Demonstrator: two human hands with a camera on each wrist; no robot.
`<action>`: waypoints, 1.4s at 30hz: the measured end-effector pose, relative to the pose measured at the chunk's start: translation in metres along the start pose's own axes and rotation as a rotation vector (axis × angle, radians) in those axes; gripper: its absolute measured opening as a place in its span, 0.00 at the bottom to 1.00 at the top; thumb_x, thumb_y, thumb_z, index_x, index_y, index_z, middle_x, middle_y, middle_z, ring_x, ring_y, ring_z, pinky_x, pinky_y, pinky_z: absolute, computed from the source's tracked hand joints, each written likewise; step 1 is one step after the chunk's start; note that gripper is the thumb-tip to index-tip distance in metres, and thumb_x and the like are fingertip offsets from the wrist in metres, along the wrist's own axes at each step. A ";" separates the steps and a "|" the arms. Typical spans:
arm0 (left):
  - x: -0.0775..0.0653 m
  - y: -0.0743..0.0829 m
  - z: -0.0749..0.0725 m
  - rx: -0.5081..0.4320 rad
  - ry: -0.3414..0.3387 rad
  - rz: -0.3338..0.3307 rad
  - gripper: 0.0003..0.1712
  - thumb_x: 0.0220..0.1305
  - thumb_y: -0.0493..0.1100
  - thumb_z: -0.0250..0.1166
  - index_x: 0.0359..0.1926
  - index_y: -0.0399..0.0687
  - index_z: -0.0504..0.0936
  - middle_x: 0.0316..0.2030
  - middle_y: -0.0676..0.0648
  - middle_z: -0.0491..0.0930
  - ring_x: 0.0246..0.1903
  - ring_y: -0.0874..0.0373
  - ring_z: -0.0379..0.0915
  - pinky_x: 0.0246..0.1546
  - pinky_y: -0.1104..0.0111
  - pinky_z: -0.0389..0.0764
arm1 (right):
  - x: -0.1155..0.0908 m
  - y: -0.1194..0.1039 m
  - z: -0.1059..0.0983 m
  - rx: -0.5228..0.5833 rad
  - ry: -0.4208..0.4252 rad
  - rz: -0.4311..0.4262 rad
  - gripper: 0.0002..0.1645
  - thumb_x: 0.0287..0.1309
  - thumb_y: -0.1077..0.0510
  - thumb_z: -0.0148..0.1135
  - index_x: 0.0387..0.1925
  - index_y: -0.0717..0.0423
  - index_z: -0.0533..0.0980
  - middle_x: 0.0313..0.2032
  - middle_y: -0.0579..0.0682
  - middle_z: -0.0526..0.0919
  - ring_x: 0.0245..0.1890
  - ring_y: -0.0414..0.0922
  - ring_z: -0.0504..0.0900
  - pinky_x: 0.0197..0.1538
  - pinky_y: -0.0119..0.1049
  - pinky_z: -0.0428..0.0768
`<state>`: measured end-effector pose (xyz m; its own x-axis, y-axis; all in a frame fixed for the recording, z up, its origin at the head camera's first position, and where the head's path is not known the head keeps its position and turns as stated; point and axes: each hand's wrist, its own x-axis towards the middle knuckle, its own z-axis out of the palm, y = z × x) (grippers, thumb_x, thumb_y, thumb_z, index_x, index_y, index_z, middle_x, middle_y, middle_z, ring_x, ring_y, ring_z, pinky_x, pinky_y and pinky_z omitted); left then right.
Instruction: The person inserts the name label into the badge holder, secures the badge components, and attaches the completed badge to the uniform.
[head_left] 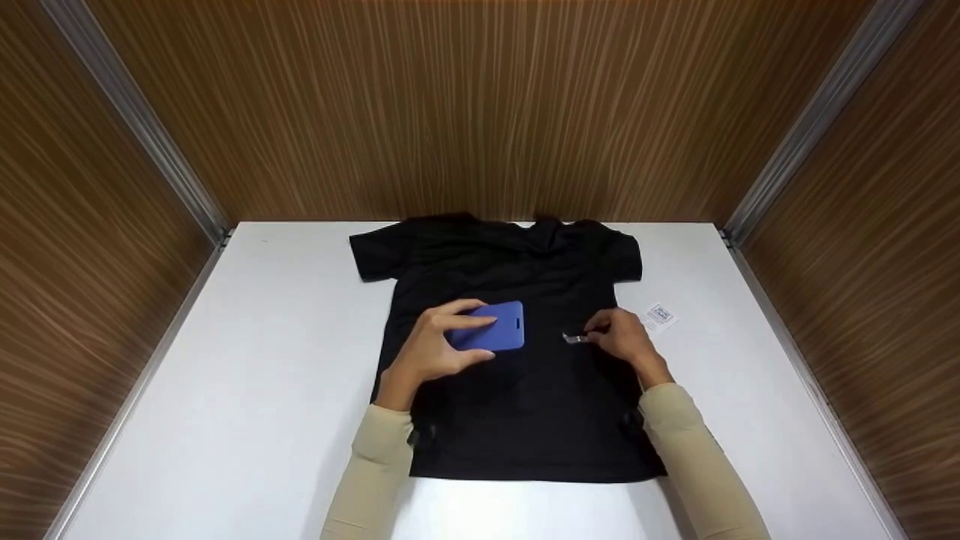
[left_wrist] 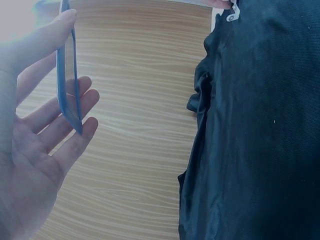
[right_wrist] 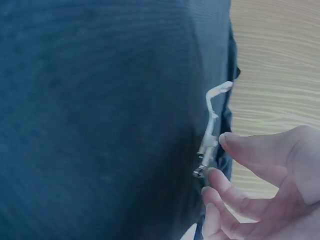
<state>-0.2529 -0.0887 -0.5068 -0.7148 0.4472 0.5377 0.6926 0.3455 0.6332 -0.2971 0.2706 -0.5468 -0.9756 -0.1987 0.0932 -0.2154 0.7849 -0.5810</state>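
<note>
My left hand point(head_left: 433, 346) holds a blue card holder point(head_left: 507, 330) by its opposite edges, between thumb and fingers. A small dark slot shows near the holder's right end. In the left wrist view the holder point(left_wrist: 61, 82) appears edge-on, as two thin layers with a gap. To the right, my right hand point(head_left: 624, 337) pinches a small badge clip point(head_left: 576, 340) with a short pale strap. In the right wrist view the clip point(right_wrist: 209, 142) lies between thumb and index fingertips, its bent strap pointing away. Both hands are over a black T-shirt point(head_left: 517, 420).
The T-shirt is spread on a white table point(head_left: 247, 375), its collar end toward the back wall. A white card with a printed code point(head_left: 660, 316) lies right of the shirt, just beyond my right hand. Wood-grain panels point(head_left: 480, 112) enclose the back and both sides.
</note>
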 end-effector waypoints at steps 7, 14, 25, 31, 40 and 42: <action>-0.001 0.001 0.000 0.010 -0.001 -0.002 0.30 0.50 0.48 0.83 0.56 0.51 0.89 0.60 0.41 0.83 0.60 0.45 0.80 0.63 0.50 0.80 | -0.004 -0.015 -0.016 0.047 -0.047 0.007 0.07 0.59 0.66 0.68 0.40 0.64 0.85 0.37 0.62 0.89 0.28 0.44 0.84 0.37 0.38 0.79; 0.000 0.002 -0.001 0.014 0.002 0.007 0.29 0.50 0.48 0.83 0.55 0.50 0.89 0.59 0.41 0.84 0.60 0.45 0.81 0.63 0.50 0.79 | -0.006 -0.032 -0.023 0.053 -0.037 -0.036 0.08 0.60 0.64 0.69 0.41 0.63 0.86 0.36 0.60 0.90 0.34 0.48 0.84 0.43 0.42 0.80; 0.001 0.003 0.000 0.021 -0.007 0.002 0.29 0.50 0.48 0.83 0.55 0.50 0.89 0.59 0.41 0.84 0.60 0.46 0.81 0.62 0.51 0.80 | -0.016 -0.050 -0.029 0.139 -0.017 -0.077 0.08 0.63 0.64 0.68 0.43 0.62 0.86 0.37 0.58 0.90 0.32 0.43 0.82 0.38 0.34 0.78; 0.001 0.002 0.001 0.027 -0.009 0.007 0.29 0.50 0.48 0.83 0.55 0.51 0.89 0.59 0.40 0.84 0.59 0.45 0.81 0.62 0.51 0.80 | -0.023 -0.059 -0.030 0.165 -0.003 -0.104 0.07 0.63 0.64 0.69 0.42 0.62 0.86 0.38 0.57 0.90 0.34 0.45 0.84 0.40 0.32 0.79; 0.001 0.003 0.002 0.039 0.008 0.009 0.29 0.49 0.49 0.83 0.54 0.53 0.89 0.59 0.42 0.84 0.59 0.46 0.81 0.62 0.52 0.80 | -0.030 -0.066 -0.028 0.194 -0.006 -0.103 0.08 0.64 0.62 0.68 0.43 0.62 0.86 0.36 0.55 0.90 0.31 0.38 0.81 0.37 0.29 0.77; 0.001 0.003 0.003 0.041 0.010 0.009 0.29 0.48 0.49 0.83 0.54 0.54 0.90 0.58 0.42 0.84 0.59 0.47 0.82 0.62 0.52 0.80 | -0.031 -0.068 -0.028 0.197 0.001 -0.110 0.08 0.64 0.62 0.68 0.43 0.61 0.86 0.36 0.55 0.90 0.30 0.37 0.80 0.36 0.29 0.76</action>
<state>-0.2519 -0.0851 -0.5057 -0.7093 0.4420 0.5491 0.7022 0.3755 0.6049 -0.2529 0.2394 -0.4878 -0.9468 -0.2764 0.1651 -0.3081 0.6286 -0.7141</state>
